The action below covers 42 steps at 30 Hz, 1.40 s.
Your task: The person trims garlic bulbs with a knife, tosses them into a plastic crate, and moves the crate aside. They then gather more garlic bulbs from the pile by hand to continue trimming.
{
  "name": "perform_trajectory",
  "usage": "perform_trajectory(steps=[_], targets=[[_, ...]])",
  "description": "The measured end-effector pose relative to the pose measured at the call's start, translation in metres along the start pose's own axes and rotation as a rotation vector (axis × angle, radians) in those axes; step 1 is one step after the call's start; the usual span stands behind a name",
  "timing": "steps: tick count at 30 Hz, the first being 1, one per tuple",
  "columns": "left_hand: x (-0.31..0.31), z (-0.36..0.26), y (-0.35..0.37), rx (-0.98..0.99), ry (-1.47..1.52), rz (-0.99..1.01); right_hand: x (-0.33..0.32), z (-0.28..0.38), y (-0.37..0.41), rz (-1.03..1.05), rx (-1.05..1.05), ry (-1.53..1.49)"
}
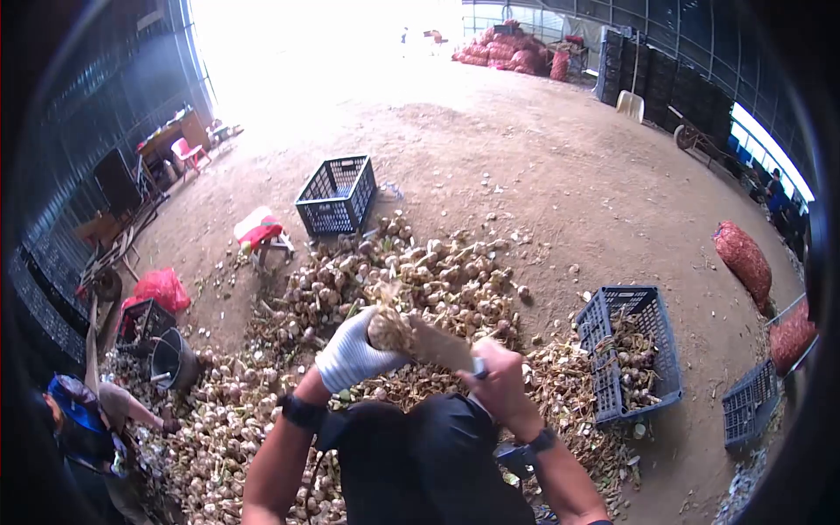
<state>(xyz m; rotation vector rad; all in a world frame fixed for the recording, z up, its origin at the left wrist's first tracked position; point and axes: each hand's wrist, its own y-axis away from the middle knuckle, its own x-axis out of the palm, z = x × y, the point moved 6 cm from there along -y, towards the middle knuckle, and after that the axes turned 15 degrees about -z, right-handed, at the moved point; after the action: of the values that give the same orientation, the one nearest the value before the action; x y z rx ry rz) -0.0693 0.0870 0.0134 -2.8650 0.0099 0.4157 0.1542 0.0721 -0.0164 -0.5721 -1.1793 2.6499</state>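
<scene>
The left hand [360, 353], in a white ribbed glove, is closed around a rough, fibrous garlic bulb [391, 332]. The bare right hand [501, 378] grips a knife [442, 346], whose broad flat blade touches or nearly touches the bulb. Both are above the papery, round garlic heap [442, 280] on the earthen floor [560, 192], left of the slotted plastic crate's [604, 354] near left corner.

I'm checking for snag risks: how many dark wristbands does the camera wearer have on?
2: one wristband just behind the gloved left hand, another wristband just behind the right hand.
</scene>
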Motion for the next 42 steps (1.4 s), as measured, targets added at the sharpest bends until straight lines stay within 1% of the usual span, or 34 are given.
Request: perform_trajectory(steps=[1, 2, 4, 5, 6, 7, 11, 13, 14, 15, 16, 18, 19, 23, 25, 26, 28, 29, 30, 31, 32, 33, 34, 35, 36, 37, 38, 40, 41, 42], targets=[[0.002, -0.007, 0.007, 0.07, -0.068, -0.013, 0.006, 0.004, 0.003, 0.001, -0.077, 0.007], [0.008, 0.001, 0.021, -0.042, 0.153, 0.035, 0.007, 0.016, 0.002, 0.024, -0.095, 0.037], [0.024, -0.011, 0.037, -0.119, 0.434, -0.013, 0.004, 0.04, -0.001, 0.046, -0.183, 0.057], [0.034, -0.004, 0.039, -0.464, 0.598, -0.046, 0.001, 0.045, -0.001, 0.04, -0.186, 0.063], [0.04, -0.009, 0.043, -0.46, 0.597, -0.038, -0.001, 0.049, 0.0, 0.04, -0.192, 0.056], [0.041, -0.014, 0.046, -0.384, 0.539, -0.075, -0.003, 0.052, 0.003, 0.04, -0.195, 0.048], [0.056, -0.017, 0.041, -0.428, 0.618, -0.111, -0.01, 0.049, 0.01, 0.093, -0.206, 0.087], [0.057, 0.0, 0.036, -0.439, 0.643, -0.109, -0.013, 0.049, 0.007, 0.09, -0.22, 0.062], [0.06, 0.024, 0.033, -0.496, 0.786, -0.018, -0.012, 0.045, 0.007, 0.086, -0.219, 0.064], [0.065, 0.021, 0.032, -0.552, 0.927, 0.074, -0.012, 0.04, 0.006, 0.04, -0.213, 0.049], [0.067, 0.02, 0.032, -0.556, 0.924, 0.077, -0.013, 0.038, 0.006, -0.005, -0.204, 0.034], [0.065, 0.02, 0.037, -0.493, 0.734, -0.024, -0.011, 0.031, 0.011, 0.03, -0.177, 0.067], [0.061, 0.005, 0.04, -0.208, 0.477, -0.03, -0.009, 0.028, 0.014, 0.063, -0.153, 0.1], [0.058, 0.006, 0.036, -0.2, 0.484, -0.018, -0.004, 0.008, 0.017, 0.051, -0.145, 0.064], [0.052, -0.005, 0.032, 0.133, 0.053, 0.005, 0.0, -0.015, 0.021, 0.015, -0.076, 0.087], [0.055, -0.008, 0.031, 0.136, 0.053, 0.013, 0.003, -0.035, 0.027, 0.008, -0.074, 0.092], [0.06, -0.013, 0.035, -0.058, 0.09, 0.005, -0.006, -0.097, 0.044, -0.032, 0.15, 0.331], [0.066, -0.024, 0.041, -0.024, 0.054, 0.028, -0.021, -0.115, 0.055, -0.056, 0.255, 0.382], [0.073, -0.031, 0.042, -0.006, 0.122, 0.014, -0.033, -0.123, 0.052, -0.084, 0.342, 0.429], [0.072, -0.029, 0.038, -0.025, 0.134, -0.005, -0.045, -0.123, 0.058, -0.176, 0.414, 0.392], [0.072, -0.026, 0.037, -0.057, 0.145, -0.015, -0.048, -0.122, 0.062, -0.226, 0.44, 0.346], [0.074, -0.032, 0.035, -0.101, 0.19, -0.017, -0.049, -0.115, 0.063, -0.214, 0.484, 0.237], [0.078, -0.031, 0.033, -0.091, 0.188, -0.01, -0.046, -0.11, 0.059, -0.211, 0.517, 0.125], [0.08, -0.027, 0.033, -0.109, 0.272, -0.025, -0.039, -0.113, 0.062, -0.218, 0.575, -0.001], [0.081, -0.024, 0.033, -0.132, 0.354, -0.041, -0.031, -0.1, 0.06, -0.209, 0.757, -0.234], [0.084, -0.026, 0.031, -0.178, 0.45, -0.048, -0.025, -0.089, 0.055, -0.182, 0.772, -0.318], [0.087, -0.023, 0.028, -0.179, 0.452, -0.047, -0.021, -0.079, 0.049, -0.153, 0.785, -0.4], [0.09, -0.023, 0.019, -0.168, 0.666, -0.094, -0.017, -0.049, 0.03, 0.025, 0.852, -0.556], [0.097, -0.034, 0.017, -0.185, 0.839, -0.086, -0.013, -0.041, 0.026, 0.063, 0.903, -0.667], [0.098, -0.04, 0.018, -0.186, 0.842, -0.086, -0.015, -0.037, 0.02, 0.064, 0.903, -0.664]])
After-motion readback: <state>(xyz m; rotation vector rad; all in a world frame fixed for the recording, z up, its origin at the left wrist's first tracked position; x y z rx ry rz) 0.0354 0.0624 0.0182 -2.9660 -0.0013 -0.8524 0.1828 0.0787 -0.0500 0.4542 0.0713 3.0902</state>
